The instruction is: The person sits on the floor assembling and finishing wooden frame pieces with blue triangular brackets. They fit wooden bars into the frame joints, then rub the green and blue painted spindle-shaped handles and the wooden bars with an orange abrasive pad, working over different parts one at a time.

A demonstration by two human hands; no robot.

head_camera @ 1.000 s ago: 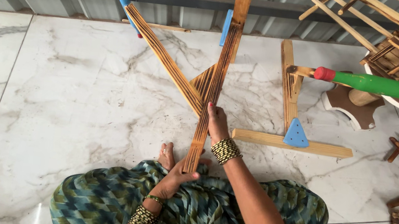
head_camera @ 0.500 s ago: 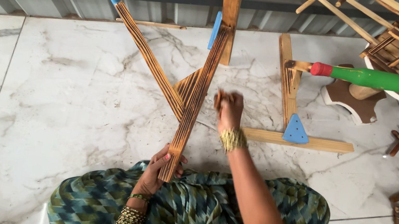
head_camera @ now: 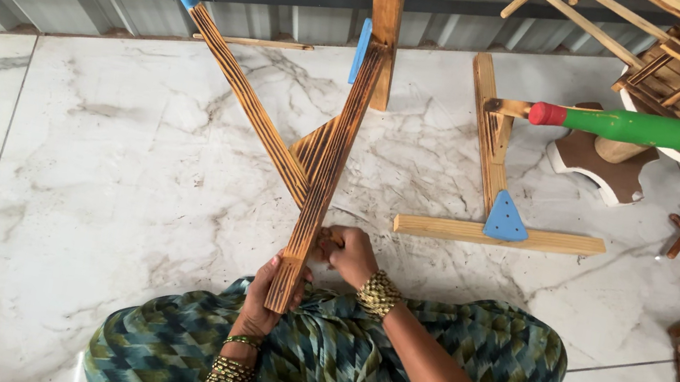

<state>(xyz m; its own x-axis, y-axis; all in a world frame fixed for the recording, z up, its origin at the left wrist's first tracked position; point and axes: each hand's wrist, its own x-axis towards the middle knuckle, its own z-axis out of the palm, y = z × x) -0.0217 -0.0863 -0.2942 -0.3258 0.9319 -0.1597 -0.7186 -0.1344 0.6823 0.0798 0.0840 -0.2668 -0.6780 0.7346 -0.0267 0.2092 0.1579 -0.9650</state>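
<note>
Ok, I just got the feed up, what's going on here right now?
A person sits on the marble floor with a burnt-striped wooden frame propped up before them. The left hand grips the lower end of its long bar. The right hand is pressed against the bar's side, fingers bunched. A pale wooden T-piece lies apart on the floor.

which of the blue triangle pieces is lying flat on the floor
The blue triangle on the pale T-shaped wooden frame, right of the hands, lies flat on the marble floor. The other blue piece stands raised on the upright frame.

upright plank [head_camera: 385, 9] cut off at top edge, green pole [head_camera: 672, 133] cut off right
</note>
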